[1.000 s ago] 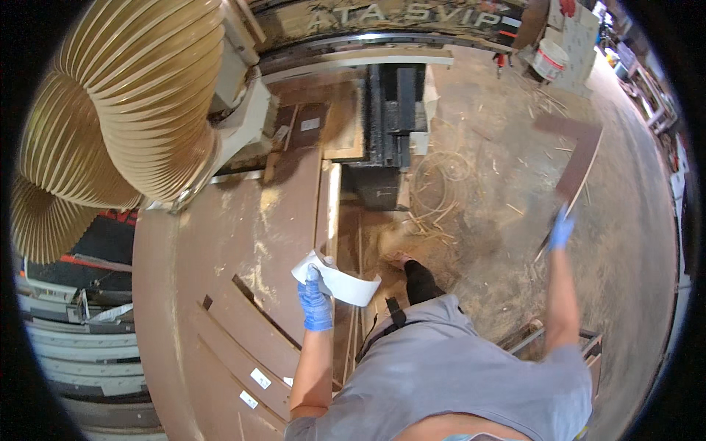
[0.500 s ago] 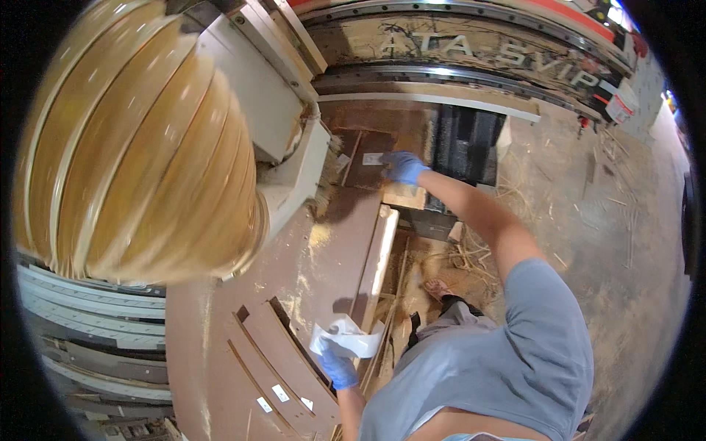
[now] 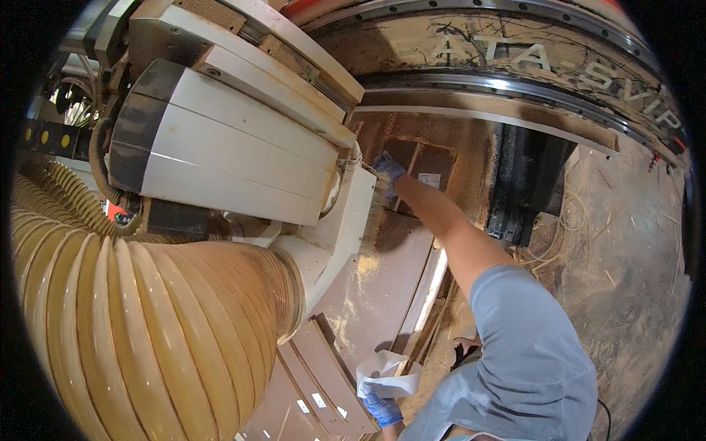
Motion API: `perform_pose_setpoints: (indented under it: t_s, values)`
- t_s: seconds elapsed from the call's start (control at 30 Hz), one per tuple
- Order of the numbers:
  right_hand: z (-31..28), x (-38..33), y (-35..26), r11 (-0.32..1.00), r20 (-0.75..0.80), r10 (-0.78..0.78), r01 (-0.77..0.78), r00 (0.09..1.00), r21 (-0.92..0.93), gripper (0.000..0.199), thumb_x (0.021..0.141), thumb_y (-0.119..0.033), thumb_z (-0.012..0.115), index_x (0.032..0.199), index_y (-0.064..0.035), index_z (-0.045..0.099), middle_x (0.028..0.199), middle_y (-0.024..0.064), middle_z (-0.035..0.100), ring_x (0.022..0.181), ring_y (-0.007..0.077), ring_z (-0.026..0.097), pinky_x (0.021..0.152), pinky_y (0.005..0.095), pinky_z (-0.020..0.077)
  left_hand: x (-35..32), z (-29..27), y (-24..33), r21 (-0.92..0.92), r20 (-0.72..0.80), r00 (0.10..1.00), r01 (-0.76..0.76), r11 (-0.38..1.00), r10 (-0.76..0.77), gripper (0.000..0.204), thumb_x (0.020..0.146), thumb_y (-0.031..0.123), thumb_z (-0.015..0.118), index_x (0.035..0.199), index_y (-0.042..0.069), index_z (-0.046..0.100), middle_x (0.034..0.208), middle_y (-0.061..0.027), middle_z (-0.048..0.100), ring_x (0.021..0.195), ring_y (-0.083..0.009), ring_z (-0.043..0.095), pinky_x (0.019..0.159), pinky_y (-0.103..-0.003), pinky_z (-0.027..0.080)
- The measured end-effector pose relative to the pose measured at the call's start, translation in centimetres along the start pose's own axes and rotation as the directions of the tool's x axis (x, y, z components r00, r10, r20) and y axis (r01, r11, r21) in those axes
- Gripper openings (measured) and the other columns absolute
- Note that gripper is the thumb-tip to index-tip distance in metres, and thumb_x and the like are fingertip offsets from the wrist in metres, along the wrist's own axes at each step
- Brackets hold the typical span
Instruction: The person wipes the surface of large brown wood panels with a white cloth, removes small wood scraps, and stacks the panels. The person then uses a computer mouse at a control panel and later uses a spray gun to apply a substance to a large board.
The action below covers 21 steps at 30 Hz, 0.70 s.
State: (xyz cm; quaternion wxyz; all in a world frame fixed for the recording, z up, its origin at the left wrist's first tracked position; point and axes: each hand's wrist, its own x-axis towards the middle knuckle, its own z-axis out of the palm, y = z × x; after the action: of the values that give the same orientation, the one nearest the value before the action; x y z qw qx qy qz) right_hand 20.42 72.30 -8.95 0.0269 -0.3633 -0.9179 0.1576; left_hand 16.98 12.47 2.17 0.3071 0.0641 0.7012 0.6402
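Note:
My left hand (image 3: 383, 409), in a blue glove, is low in the picture and holds curled white paper strips (image 3: 386, 373) over the near end of the brown boards. My right arm stretches far forward. My right hand (image 3: 388, 167), also gloved in blue, lies at the left edge of a small cut brown panel (image 3: 430, 167) with a white label, close under the machine head's brush skirt (image 3: 376, 209). Its fingers are too small to make out. The panel sits in a large brown sheet (image 3: 382, 287) dusted with sawdust.
A white and grey machine head (image 3: 228, 158) and a thick ribbed tan dust hose (image 3: 140, 331) fill the left. A metal gantry beam (image 3: 515, 95) crosses the top. Narrow brown strips with labels (image 3: 316, 386) lie near my left hand. The floor (image 3: 618, 279) on the right carries wood shavings.
A second ago my right hand held a brown panel far out to the right; it has since swung in and reached forward to the labelled panel. My head has dropped closer to the machine.

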Motion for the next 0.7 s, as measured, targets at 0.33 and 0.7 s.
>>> perform_pose_setpoints:
  t_s: [0.33,0.7]
  values:
    - [-7.1,-15.8,6.5,0.912,-0.353,0.354,-0.403,0.866,-0.075,0.054,0.083,-0.058,0.045,0.096,-0.0097,0.065,0.103,0.0144,0.060,0.104,0.0315,0.052,0.097,0.0481,0.0292,0.6,4.5,-0.8,-0.018,0.090,0.996,0.000,1.000,0.002,0.058,0.087,0.049,0.054,0.116,0.000,0.050,0.105,-0.0126,0.057,0.098,-0.0235,0.056,0.082,-0.040,0.049]
    - [-7.5,-24.0,3.5,0.760,-0.140,0.646,-0.650,0.750,0.024,0.069,0.082,-0.064,0.042,0.125,-0.0104,0.052,0.126,0.0159,0.050,0.119,0.0336,0.044,0.096,0.0493,0.0343,0.7,7.6,0.0,-0.255,0.166,0.985,0.008,0.967,0.036,0.052,0.082,0.041,0.066,0.114,0.004,0.050,0.102,-0.0080,0.059,0.093,-0.0214,0.058,0.085,-0.037,0.048]
